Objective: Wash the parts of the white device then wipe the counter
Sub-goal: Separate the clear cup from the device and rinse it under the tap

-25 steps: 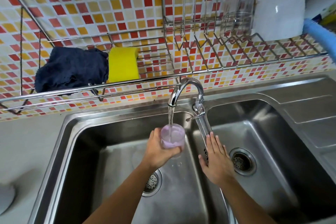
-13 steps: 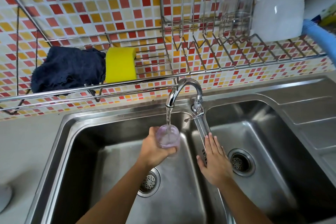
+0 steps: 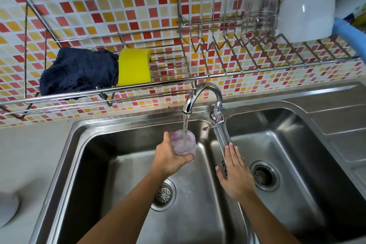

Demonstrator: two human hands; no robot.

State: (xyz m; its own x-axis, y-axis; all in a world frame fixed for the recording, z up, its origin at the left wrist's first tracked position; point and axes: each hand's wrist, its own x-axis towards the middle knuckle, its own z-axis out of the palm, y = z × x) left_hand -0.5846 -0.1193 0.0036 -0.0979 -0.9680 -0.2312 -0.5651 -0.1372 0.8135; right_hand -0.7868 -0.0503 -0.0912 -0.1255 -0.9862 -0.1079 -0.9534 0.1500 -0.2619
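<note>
My left hand (image 3: 169, 158) grips a clear, purple-tinted cup (image 3: 183, 142) upright under the tap (image 3: 202, 95), over the left basin (image 3: 122, 164). Water runs from the spout into the cup. My right hand (image 3: 234, 172) lies flat with straight fingers on the divider between the two basins, just below the tap's lever (image 3: 214, 123). A white rounded part (image 3: 306, 6) and a clear container (image 3: 259, 6) stand in the wire rack (image 3: 217, 74) above the right basin. A grey-white object (image 3: 7, 210) shows at the left edge of the counter (image 3: 29, 154).
A dark blue cloth (image 3: 77, 71) and a yellow sponge (image 3: 134, 67) sit on the wire shelf above the left basin. A light blue handle (image 3: 350, 33) sticks out at the far right. The right basin (image 3: 297, 154) holds only its drain (image 3: 264, 175).
The cup has sunk slightly lower under the running water, with the hand now wrapped further round it. My right hand stays on the divider.
</note>
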